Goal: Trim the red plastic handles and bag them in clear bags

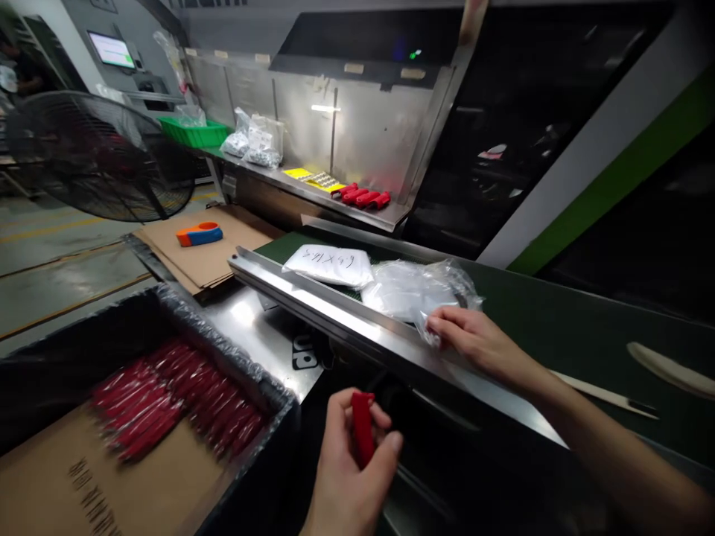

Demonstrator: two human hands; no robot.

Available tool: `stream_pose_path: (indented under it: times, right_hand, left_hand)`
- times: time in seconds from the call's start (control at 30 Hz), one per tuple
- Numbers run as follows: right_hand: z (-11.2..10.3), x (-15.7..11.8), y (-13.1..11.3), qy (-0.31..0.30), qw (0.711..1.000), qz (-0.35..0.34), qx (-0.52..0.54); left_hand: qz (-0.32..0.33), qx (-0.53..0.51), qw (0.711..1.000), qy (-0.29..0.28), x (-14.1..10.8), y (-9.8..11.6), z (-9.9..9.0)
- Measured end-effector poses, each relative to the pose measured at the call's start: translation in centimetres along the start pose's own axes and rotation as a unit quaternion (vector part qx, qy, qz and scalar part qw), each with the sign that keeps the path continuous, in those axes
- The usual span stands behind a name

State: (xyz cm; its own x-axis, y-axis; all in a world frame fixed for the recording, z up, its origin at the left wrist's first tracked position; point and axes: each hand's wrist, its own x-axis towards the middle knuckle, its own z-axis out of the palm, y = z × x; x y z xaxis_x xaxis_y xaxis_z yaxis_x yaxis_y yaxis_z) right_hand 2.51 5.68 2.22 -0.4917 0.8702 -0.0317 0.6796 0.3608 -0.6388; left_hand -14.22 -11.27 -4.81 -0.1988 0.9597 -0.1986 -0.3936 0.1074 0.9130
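In my left hand [357, 461] is a red plastic part [363, 428], held upright between thumb and fingers; its lower end is hidden in the palm. My right hand [472, 335] pinches the near edge of a clear plastic bag [436, 286] that lies with loose clear bags on the green conveyor belt [530, 313]. Left of these bags rests a white pack of bags [329, 266] with handwritten figures on it. At the lower left, a lined box [223, 350] holds two rows of red parts in clear wrapping [139, 406] on cardboard.
A metal rail [335, 305] edges the belt. Several red parts [363, 196] lie on the shelf behind, near filled bags [254, 141] and a green tray [193, 134]. An orange-and-blue tape dispenser [199, 234] rests on flat cardboard [167, 257]. A large fan [106, 156] stands left.
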Motion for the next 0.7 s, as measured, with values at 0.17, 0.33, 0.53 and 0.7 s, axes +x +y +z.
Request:
stream_pose_path:
  times: [0.17,0.33,0.53,0.7]
  right_hand:
    - [4.4,-8.0,-3.5,-0.064,0.995,-0.025,0.079]
    - [7.1,-11.6,-2.6,-0.016,0.994,0.002,0.110]
    - [7.7,-12.9,-2.5,0.075,0.992,-0.023,0.095]
    - [8.1,-13.2,-3.6,-0.004,0.987,-0.047,0.155]
  left_hand:
    - [-0.002,-0.020,0.998,-0.066,-0.2,1.9,0.9]
    - [-0.015,0.126,0.992,-0.027,-1.2,0.1,-0.3]
    - [0.036,0.329,0.943,-0.033,-1.3,-1.2,-1.3]
    - [0.156,0.427,0.882,-0.126,-2.2,-2.6,-0.7]
